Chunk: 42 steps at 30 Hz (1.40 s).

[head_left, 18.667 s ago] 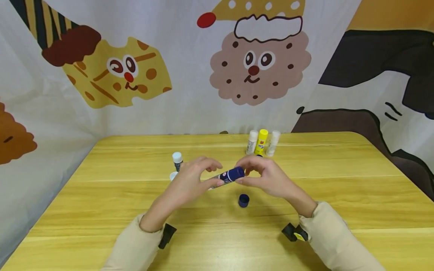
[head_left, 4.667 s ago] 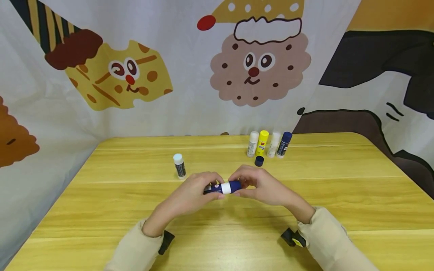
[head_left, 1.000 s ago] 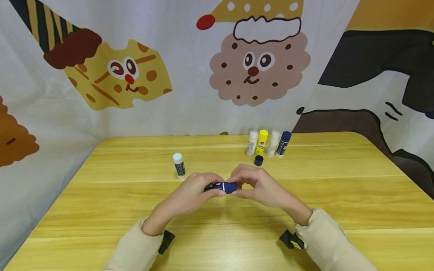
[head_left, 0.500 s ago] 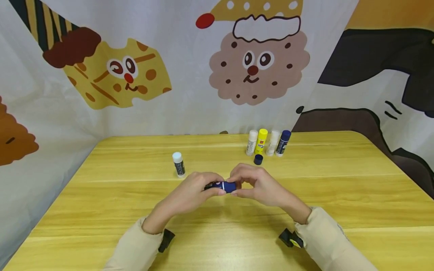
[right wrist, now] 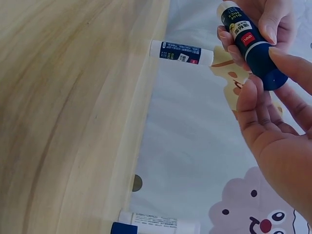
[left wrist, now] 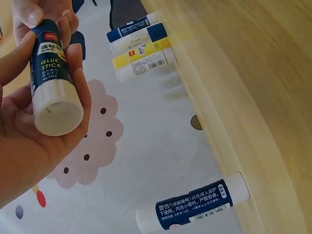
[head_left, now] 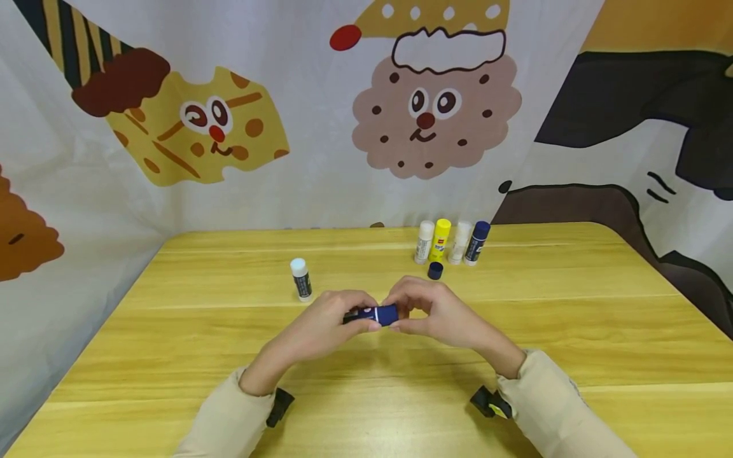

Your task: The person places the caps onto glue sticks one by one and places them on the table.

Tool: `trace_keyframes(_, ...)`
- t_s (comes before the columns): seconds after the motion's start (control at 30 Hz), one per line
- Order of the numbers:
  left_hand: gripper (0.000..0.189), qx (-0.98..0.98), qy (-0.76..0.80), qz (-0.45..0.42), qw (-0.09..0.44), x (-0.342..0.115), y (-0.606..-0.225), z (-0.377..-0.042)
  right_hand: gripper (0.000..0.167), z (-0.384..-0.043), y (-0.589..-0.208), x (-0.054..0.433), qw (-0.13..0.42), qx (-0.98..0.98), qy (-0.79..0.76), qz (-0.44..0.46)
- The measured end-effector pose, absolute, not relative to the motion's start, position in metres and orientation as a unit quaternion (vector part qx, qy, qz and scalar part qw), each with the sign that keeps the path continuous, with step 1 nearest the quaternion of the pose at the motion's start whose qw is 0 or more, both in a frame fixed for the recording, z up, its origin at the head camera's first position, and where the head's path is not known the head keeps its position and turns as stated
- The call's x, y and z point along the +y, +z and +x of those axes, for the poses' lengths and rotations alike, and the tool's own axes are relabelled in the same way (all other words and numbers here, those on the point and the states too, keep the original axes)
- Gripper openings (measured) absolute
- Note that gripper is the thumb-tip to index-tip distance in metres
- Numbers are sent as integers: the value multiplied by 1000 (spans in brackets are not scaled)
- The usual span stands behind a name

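Note:
Level over the table, a dark blue glue stick (head_left: 365, 313) is held between both hands. My left hand (head_left: 323, 324) wraps its labelled body, whose white hollow base (left wrist: 58, 114) points out in the left wrist view. With thumb and fingers, my right hand (head_left: 438, 312) pinches the navy cap (right wrist: 265, 63), which sits against a thin white ring on the body. A white-capped glue stick (head_left: 301, 281) with a dark label stands upright beyond the left hand. Past the right hand lies a loose navy cap (head_left: 435, 271).
At the table's back stand a white glue stick (head_left: 423, 243), a yellow one (head_left: 439, 240), another white one (head_left: 460, 243) and a navy-capped one (head_left: 478, 243) in a row. A cartoon-printed cloth (head_left: 321, 127) hangs behind the wooden table (head_left: 366, 407).
Since the earliest frame a navy-capped glue stick has joined the row, and the navy cap near the front is gone. Lately the held cap has slid over the wide white band; then hands barely move.

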State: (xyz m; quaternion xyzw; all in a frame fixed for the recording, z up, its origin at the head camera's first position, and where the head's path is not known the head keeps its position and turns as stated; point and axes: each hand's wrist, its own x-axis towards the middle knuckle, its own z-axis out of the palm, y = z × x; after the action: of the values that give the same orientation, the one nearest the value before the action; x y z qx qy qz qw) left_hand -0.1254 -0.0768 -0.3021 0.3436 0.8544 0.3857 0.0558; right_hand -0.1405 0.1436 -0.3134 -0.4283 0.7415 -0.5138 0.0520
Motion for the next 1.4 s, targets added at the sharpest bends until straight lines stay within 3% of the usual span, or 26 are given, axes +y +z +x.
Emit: trace_keyframes(1.4, 24, 853, 417, 311, 49, -80, -307, -128, 21, -140, -308, 150, 26, 781, -488, -388)
